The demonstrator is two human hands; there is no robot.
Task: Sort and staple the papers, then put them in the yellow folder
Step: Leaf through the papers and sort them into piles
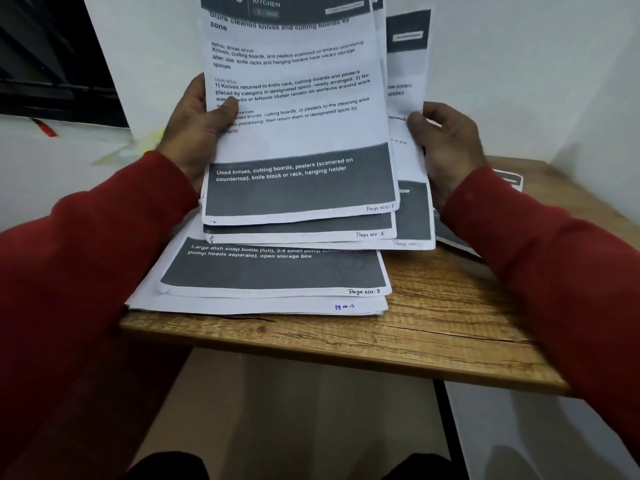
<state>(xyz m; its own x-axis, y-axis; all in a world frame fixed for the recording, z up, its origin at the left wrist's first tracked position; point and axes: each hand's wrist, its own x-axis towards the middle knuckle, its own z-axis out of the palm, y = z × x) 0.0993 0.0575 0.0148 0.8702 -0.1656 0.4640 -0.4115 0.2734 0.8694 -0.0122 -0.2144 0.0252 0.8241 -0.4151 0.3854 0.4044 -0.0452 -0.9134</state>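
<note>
Holding a fanned bunch of printed sheets (pixel 298 133) upright over the wooden table (pixel 433 306), both hands on it. My left hand (pixel 194 133) grips the left edge of the front sheet, thumb curled over the print, other fingers hidden behind the paper. Front sheet is headed "Kitchen", w/ a dark band at the bottom and "Page No: 1" handwritten at the lower right corner. Just behind it, a 2nd sheet peeks out below, marked "Page No: 5". My right hand (pixel 446 147) pinches the right edge of another sheet (pixel 408 98) further back, offset to the right; thumb in front, fingers curled round the back. Its page no. is too blurred to read.

Under the held bunch, a flat pile of papers (pixel 270 282) lies on the table, near its left front edge. Top sheet of that pile reads "Page No: 3"; a sheet below it has a small blue handwritten note at the lower right, can't read it properly. More paper pokes out on the table to the right, partly behind my right sleeve (pixel 540 258). Both sleeves are red. Something yellowish (pixel 145 147) sits on the white surface left of the table, too blurred to say what it is.
</note>
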